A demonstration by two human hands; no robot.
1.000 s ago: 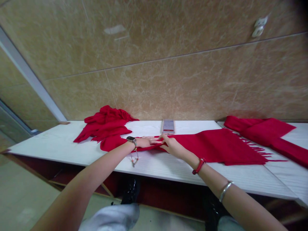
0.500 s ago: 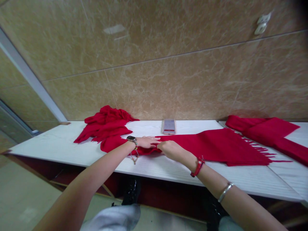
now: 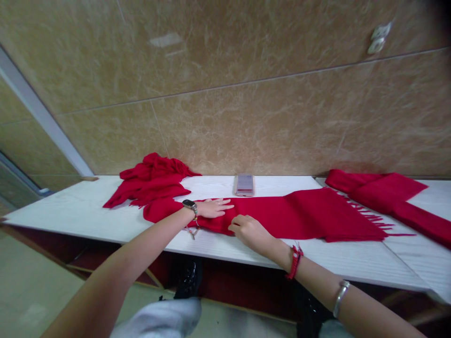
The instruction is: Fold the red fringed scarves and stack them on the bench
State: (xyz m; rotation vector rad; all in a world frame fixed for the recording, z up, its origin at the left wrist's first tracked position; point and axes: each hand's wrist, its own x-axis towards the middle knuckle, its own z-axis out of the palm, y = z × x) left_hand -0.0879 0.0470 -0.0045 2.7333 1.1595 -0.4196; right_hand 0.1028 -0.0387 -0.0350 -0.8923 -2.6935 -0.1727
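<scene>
A long red scarf (image 3: pixel 303 213) lies stretched along the white counter, its fringed end toward the right. My left hand (image 3: pixel 213 207) rests flat on its left part with the fingers spread. Close by, my right hand (image 3: pixel 248 230) has its fingers bent together at the scarf's near edge; the fingertips seem to pinch the fabric there. A second red scarf (image 3: pixel 151 180) sits in a crumpled heap at the left. On the right, another red scarf (image 3: pixel 377 188) lies folded over itself.
The white counter (image 3: pixel 70 211) runs against a tan tiled wall (image 3: pixel 246 117). A phone (image 3: pixel 244 184) lies by the wall behind the scarf. Below the counter are dark red open shelves (image 3: pixel 243 286). A small white fixture (image 3: pixel 379 38) is on the wall.
My right hand has drawn the near edge of the scarf toward me, and the scarf now lies wider and flatter there. My left hand has stayed on the fabric, its fingers spreading.
</scene>
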